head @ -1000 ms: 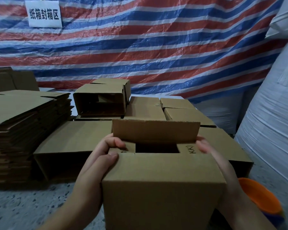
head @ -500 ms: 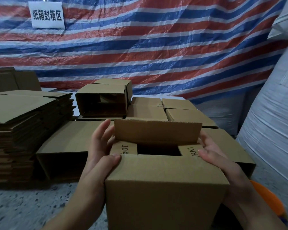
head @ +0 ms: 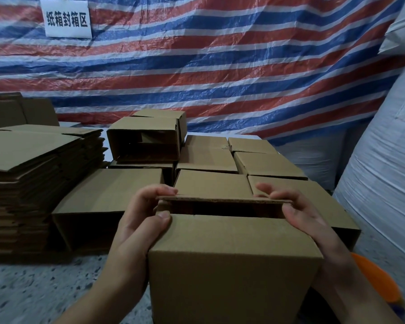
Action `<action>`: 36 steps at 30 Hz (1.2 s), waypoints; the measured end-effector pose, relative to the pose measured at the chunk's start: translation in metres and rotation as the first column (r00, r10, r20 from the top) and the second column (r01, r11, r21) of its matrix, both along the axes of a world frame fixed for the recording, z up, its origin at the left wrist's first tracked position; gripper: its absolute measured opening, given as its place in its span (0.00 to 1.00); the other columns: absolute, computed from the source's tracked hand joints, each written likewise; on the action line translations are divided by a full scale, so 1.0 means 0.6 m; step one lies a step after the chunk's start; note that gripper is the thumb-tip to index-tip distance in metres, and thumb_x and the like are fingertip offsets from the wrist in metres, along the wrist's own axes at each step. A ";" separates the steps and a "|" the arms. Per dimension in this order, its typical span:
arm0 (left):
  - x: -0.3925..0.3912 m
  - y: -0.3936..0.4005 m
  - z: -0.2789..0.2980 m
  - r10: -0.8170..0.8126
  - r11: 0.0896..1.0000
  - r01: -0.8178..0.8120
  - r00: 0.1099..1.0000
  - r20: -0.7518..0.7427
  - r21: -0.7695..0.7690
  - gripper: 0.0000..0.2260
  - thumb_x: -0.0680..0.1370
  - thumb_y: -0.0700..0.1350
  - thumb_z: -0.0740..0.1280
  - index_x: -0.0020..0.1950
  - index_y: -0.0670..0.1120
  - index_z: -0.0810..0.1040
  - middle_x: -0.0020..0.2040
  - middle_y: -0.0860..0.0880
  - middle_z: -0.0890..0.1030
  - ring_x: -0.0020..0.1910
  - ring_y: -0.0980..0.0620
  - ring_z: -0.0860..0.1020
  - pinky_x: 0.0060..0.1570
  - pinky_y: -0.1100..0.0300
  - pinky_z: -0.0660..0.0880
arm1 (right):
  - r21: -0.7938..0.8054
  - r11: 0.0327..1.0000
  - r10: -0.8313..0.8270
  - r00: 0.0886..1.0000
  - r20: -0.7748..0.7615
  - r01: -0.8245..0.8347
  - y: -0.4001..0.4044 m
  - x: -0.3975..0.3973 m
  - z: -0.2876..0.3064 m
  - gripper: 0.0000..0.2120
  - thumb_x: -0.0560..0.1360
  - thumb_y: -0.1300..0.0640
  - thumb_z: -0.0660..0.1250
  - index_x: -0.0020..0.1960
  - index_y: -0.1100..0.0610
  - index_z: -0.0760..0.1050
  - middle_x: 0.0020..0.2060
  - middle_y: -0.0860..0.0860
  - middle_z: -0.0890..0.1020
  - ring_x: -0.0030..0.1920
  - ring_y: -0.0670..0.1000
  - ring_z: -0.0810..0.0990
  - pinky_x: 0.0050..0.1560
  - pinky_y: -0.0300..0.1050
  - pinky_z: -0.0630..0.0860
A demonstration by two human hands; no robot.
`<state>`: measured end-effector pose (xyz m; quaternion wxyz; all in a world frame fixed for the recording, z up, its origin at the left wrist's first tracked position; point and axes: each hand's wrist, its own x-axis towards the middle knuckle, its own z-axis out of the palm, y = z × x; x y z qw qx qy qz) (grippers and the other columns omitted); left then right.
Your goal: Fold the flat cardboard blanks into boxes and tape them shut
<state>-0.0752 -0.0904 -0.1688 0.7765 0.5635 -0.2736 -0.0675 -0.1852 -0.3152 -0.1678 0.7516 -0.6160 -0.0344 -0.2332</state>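
Cardboard box (head: 232,265) sitting nearest the camera; left hand (head: 138,220) and right hand (head: 299,213) both pinching far flap (head: 222,199), folding it down (untaped). Loose grip risks springback.

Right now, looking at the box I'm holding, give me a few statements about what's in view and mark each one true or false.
1. Both hands are on the box: the left hand and the right hand hold the box at its top corners. True.
2. The far flap stands straight up. False: it is folded down almost level, seen edge-on.
3. A stack of flat blanks sits to the left. True.
4. The top seam of the held box is already taped. False: a dark gap is open between the flaps and no tape shows.
5. The tarp behind is plain green. False: it is striped red, white and blue.
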 end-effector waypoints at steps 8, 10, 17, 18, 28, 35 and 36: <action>0.008 0.000 -0.006 0.052 0.999 -0.052 0.997 0.057 -0.013 0.05 0.66 0.43 0.64 0.34 0.52 0.79 0.50 0.53 0.82 0.52 0.56 0.80 0.53 0.50 0.70 | -0.136 0.985 -0.106 0.994 0.018 0.107 0.003 0.009 0.005 0.12 0.73 0.51 0.64 0.32 0.50 0.80 0.53 0.47 0.86 0.54 0.44 0.83 0.47 0.32 0.78; 0.010 0.001 -0.006 0.059 0.998 -0.060 0.993 0.099 0.003 0.06 0.66 0.43 0.64 0.34 0.51 0.79 0.50 0.52 0.82 0.53 0.56 0.80 0.54 0.51 0.71 | -0.194 0.970 -0.147 0.989 0.025 0.149 0.004 0.013 0.006 0.16 0.73 0.56 0.59 0.30 0.49 0.79 0.50 0.46 0.86 0.52 0.42 0.83 0.45 0.29 0.76; 0.020 0.040 0.062 -0.177 0.875 -0.082 0.863 0.473 0.477 0.05 0.74 0.49 0.64 0.44 0.55 0.80 0.55 0.60 0.81 0.62 0.62 0.75 0.56 0.60 0.71 | -0.165 0.977 -0.135 0.991 0.024 0.137 0.009 0.004 0.002 0.10 0.72 0.52 0.64 0.33 0.51 0.79 0.55 0.51 0.84 0.57 0.48 0.81 0.48 0.35 0.77; 0.016 0.042 0.078 -0.208 0.833 -0.112 0.844 0.494 0.542 0.07 0.76 0.50 0.61 0.45 0.57 0.80 0.55 0.63 0.80 0.59 0.63 0.76 0.52 0.63 0.74 | -0.165 0.977 -0.134 0.991 0.021 0.136 0.010 0.003 0.004 0.10 0.71 0.52 0.64 0.34 0.52 0.79 0.55 0.51 0.84 0.57 0.47 0.81 0.48 0.34 0.77; -0.068 -0.022 0.098 -0.589 0.412 -0.554 0.445 0.675 0.724 0.32 0.74 0.72 0.45 0.77 0.65 0.42 0.77 0.66 0.48 0.76 0.64 0.48 0.71 0.58 0.40 | -0.160 0.980 -0.125 0.992 -0.024 0.120 0.007 0.001 0.007 0.12 0.73 0.53 0.62 0.34 0.53 0.79 0.56 0.51 0.83 0.60 0.53 0.80 0.57 0.49 0.74; -0.064 -0.024 0.093 -0.553 0.435 -0.563 0.449 0.702 0.703 0.31 0.74 0.69 0.43 0.77 0.65 0.49 0.76 0.68 0.52 0.76 0.64 0.51 0.73 0.59 0.48 | -0.362 0.906 -0.289 0.945 -0.152 0.219 -0.011 -0.015 0.026 0.15 0.74 0.36 0.63 0.51 0.41 0.83 0.58 0.43 0.82 0.60 0.46 0.80 0.57 0.47 0.75; -0.065 -0.024 0.093 -0.552 0.436 -0.559 0.453 0.700 0.705 0.30 0.75 0.69 0.43 0.77 0.65 0.50 0.76 0.68 0.52 0.76 0.64 0.51 0.73 0.59 0.48 | -0.470 0.831 -0.405 0.903 -0.146 0.297 -0.020 -0.021 0.026 0.15 0.75 0.34 0.61 0.53 0.38 0.81 0.55 0.42 0.82 0.57 0.45 0.80 0.55 0.46 0.75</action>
